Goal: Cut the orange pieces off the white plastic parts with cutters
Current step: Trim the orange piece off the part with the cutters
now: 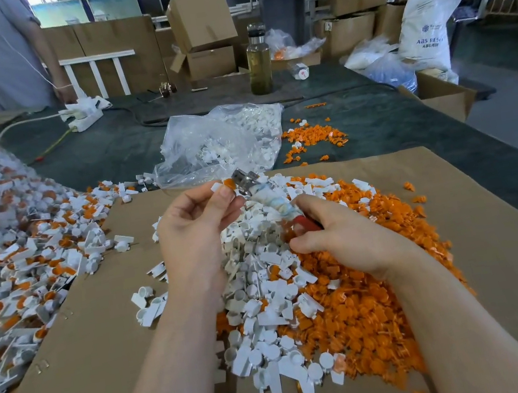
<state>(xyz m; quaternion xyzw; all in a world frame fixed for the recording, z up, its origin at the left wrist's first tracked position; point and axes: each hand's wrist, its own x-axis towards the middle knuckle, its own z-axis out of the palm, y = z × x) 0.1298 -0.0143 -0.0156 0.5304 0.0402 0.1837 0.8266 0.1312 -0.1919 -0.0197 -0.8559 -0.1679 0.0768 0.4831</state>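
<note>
Pinching one uncut part (223,187) above the cardboard's far edge, left hand (193,221) presents its orange piece to the cutters (262,195); right hand (337,234) wraps the handles. Head view: seat blades flush at the joint, squeeze cleanly.

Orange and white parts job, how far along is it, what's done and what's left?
Done: a heap of cut orange pieces and trimmed white parts lies on the cardboard. In hand: the left hand pinches one uncut part at the head of the cutters, which the right hand grips. Left: a large uncut pile on the left, so plenty remains.
</note>
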